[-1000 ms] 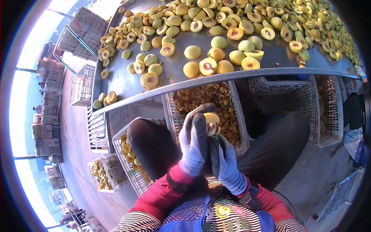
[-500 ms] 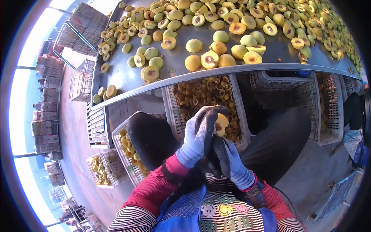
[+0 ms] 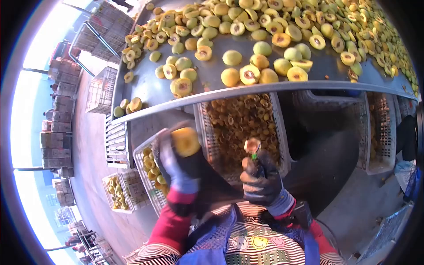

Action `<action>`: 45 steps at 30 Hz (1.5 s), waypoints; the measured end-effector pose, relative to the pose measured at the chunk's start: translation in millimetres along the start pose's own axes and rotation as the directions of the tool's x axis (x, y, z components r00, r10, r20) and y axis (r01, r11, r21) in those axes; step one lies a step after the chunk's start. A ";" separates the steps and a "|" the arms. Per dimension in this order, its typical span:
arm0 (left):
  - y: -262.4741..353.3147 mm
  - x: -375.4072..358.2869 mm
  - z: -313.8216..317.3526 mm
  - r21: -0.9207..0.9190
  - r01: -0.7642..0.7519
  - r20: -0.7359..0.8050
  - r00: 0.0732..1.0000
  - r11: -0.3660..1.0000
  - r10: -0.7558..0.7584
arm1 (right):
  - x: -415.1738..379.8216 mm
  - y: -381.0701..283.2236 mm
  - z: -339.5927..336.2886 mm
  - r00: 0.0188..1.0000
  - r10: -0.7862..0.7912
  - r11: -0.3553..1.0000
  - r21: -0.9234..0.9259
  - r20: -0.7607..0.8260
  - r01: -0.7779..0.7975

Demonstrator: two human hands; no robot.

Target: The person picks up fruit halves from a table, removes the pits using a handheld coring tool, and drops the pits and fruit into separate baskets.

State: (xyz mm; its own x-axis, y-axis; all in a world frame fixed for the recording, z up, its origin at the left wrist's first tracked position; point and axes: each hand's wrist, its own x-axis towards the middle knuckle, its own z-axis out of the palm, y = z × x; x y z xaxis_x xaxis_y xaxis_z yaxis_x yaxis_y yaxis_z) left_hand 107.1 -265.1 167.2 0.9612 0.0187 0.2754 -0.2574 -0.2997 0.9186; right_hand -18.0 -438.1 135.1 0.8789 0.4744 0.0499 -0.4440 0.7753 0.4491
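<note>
Evidently the two gloved hands are apart just below the middle of the frame. The left hand (image 3: 179, 165) is closed around a pitted peach half (image 3: 186, 141), a little blurred, held up left of centre over the white crate of finished halves (image 3: 145, 165) at lower left. The right hand (image 3: 260, 179) is clenched on a small green-handled pitting tool (image 3: 253, 152), whose tip carries the scooped-out pit (image 3: 252, 144), just right of centre.

To my eye the pit wants shaking off over the crate of pits and scraps (image 3: 240, 121) that sits under the rim of the steel table (image 3: 176, 95), and the fruit wants dropping into the left crate without bruising; the grip on it looks firm rather than crushing, which seems right.

The tool stands nearly upright, its long axis running from the fist up toward the top of the frame, tip uppermost and leaning slightly left. The peach half is roundish, so no long axis is clear; whether its cut face or its skin faces the camera I cannot tell through the blur.

Above, the table is strewn with whole and halved peaches (image 3: 247, 73), well apart from both hands.
</note>
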 end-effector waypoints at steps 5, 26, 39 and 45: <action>-33.6 76.8 -159.8 0.964 0.006 0.065 0.964 0.265 -0.258 | 1.8 -4.7 -11.1 0.948 -0.065 0.933 -0.355 -0.313 -0.053; 16.9 65.1 75.6 -0.141 0.246 0.529 0.837 0.959 -0.137 | 37.5 -26.5 36.2 0.598 -0.800 0.073 -0.997 -0.046 0.021; 43.3 -11.8 90.6 -0.366 0.405 0.436 0.870 0.838 -0.230 | 24.1 4.6 4.1 0.575 -0.751 -0.437 -0.897 0.325 -0.063; 38.6 -15.3 81.6 -0.298 0.345 0.465 0.867 0.890 -0.181 | 8.3 -6.1 -17.1 0.651 -0.313 -0.944 -0.301 0.691 -0.134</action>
State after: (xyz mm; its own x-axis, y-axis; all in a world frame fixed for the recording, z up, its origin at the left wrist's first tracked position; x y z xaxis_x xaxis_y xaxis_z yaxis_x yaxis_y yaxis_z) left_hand 90.6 -354.7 175.3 0.9260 -0.3729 -0.0590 0.0731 0.0239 0.9970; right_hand -10.9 -431.8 117.5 0.8320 -0.2219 0.5084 0.2486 -0.6702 -0.6993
